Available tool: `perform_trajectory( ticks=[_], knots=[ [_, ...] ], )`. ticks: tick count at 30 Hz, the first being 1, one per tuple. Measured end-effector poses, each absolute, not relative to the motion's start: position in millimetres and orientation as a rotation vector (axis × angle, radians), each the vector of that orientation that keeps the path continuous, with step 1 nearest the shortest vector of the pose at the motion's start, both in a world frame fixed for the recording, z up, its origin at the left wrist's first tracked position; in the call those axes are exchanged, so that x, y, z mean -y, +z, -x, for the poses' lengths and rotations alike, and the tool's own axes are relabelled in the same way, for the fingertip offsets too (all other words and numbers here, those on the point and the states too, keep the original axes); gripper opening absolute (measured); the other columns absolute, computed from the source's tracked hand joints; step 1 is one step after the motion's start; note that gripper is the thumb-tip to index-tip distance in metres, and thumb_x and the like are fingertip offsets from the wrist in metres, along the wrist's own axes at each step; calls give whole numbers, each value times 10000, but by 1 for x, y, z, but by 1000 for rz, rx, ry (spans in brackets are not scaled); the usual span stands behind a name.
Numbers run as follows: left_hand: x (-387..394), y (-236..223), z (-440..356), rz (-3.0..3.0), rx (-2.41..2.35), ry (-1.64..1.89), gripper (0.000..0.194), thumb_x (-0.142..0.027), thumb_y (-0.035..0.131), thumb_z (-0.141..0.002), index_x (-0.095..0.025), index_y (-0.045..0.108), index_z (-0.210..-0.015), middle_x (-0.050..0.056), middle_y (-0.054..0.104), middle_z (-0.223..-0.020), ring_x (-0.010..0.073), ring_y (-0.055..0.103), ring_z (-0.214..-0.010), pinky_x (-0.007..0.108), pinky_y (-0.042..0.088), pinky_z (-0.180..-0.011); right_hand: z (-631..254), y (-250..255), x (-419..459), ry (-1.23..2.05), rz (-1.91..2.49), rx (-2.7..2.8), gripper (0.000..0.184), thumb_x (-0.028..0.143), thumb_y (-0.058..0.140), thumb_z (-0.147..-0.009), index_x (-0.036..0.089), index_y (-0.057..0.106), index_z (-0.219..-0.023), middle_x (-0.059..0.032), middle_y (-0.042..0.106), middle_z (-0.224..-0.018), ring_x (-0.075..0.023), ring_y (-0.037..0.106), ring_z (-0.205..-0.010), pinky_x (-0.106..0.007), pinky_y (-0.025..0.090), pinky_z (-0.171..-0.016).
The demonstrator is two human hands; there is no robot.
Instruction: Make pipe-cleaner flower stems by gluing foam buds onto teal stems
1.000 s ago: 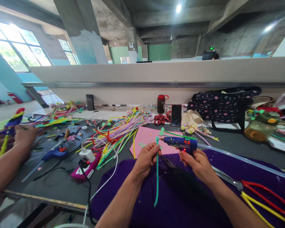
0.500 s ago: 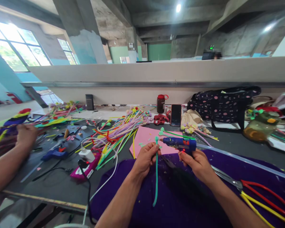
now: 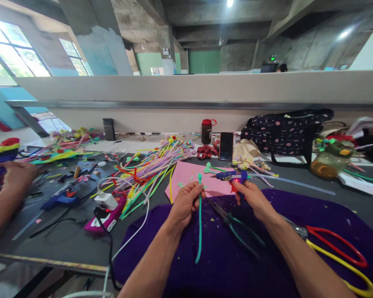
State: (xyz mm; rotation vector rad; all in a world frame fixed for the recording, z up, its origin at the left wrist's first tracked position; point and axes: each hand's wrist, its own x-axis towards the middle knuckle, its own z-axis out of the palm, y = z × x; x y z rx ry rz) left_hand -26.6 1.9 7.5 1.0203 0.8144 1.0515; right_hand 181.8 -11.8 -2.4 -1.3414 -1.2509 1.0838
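Observation:
My left hand [image 3: 188, 200] pinches a green pipe cleaner [image 3: 200, 231] near its top; the stem hangs down over the purple cloth [image 3: 149, 252], and a small looped green tip stands above my fingers. Off to the right, my right hand [image 3: 251, 194] is wrapped round a blue hot glue gun [image 3: 231, 176] with a red light on it. Its nozzle points left toward the green tip, with a gap between them. Behind lies a pink sheet [image 3: 189, 171] with small green pieces. Dark-handled pliers [image 3: 228, 219] rest on the cloth between my forearms.
Red-and-yellow-handled shears [image 3: 332, 244] lie at right, partly under my forearm. A pile of pipe-cleaner flowers [image 3: 161, 165], a pink power strip [image 3: 107, 215] with cables and another glue gun [image 3: 62, 198] are at left. Another person's hand [image 3: 17, 178] works there. A phone [image 3: 226, 145] stands behind.
The glue gun has drawn back to the right, away from the green tip, and turned slightly. My left hand still holds the pipe cleaner. The pliers now show more fully.

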Motion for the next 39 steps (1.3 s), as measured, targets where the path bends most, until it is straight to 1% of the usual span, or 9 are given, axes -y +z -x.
perform_trajectory(
  ticks=[7,11,14,17,19,22,26,31,39],
  knots=[
    [0,6,23,-1054,-798,986,278,-384,601,-732,-137,511,-639,-46,500,-526,-4,292,-328,140,163,-310,-199,-31,-10,1068,1531,1346,289,392,536,-722,136,550,-854,-25,622,-653,-137,585,-497,-224,437,-426],
    [2,5,22,-1063,-782,957,264,-374,592,-741,-136,517,-657,-34,522,-560,-4,309,-336,139,165,-311,-207,-36,-14,902,1674,1454,276,413,537,-721,142,593,-727,-21,615,-577,-140,567,-459,-231,409,-444],
    [2,5,21,-1066,-783,950,263,-374,594,-736,-139,513,-651,-34,529,-559,-1,310,-336,141,163,-312,-209,-34,-10,707,1781,1500,259,415,606,-670,159,602,-635,-33,592,-548,-178,577,-548,-252,393,-502],
    [3,4,20,-1089,-794,942,265,-378,593,-734,-142,513,-645,-41,521,-544,2,307,-338,144,165,-315,-204,-24,-1,421,1813,1538,208,376,630,-676,174,636,-724,-85,623,-757,-223,579,-752,-282,397,-599],
    [4,4,18,-1116,-804,925,276,-390,592,-732,-141,516,-640,-44,511,-529,4,303,-338,147,168,-319,-195,-15,8,224,1696,1644,173,339,592,-733,192,648,-805,-82,618,-851,-208,570,-782,-289,405,-642],
    [6,4,15,-1150,-815,879,296,-411,599,-719,-141,519,-627,-50,496,-502,8,299,-333,152,174,-324,-179,0,21,347,1326,1753,150,285,536,-798,202,636,-874,-42,612,-807,-157,571,-710,-256,432,-619],
    [9,3,11,-1166,-819,821,299,-410,607,-712,-141,524,-612,-65,460,-446,11,293,-318,155,186,-331,-165,9,34,450,1042,1834,142,258,561,-793,204,623,-909,-46,619,-845,-152,571,-730,-248,446,-596],
    [10,2,8,-1148,-831,793,300,-413,624,-694,-140,529,-614,-55,488,-458,15,310,-317,156,192,-329,-163,4,35,402,977,1921,128,239,525,-814,209,629,-882,-57,625,-826,-163,579,-758,-281,462,-653],
    [10,2,9,-1117,-807,757,290,-403,620,-704,-141,529,-616,-57,477,-461,11,309,-321,150,174,-327,-158,3,37,292,1009,1997,92,192,489,-815,194,575,-848,-61,614,-810,-160,561,-740,-278,442,-659]
  ],
)
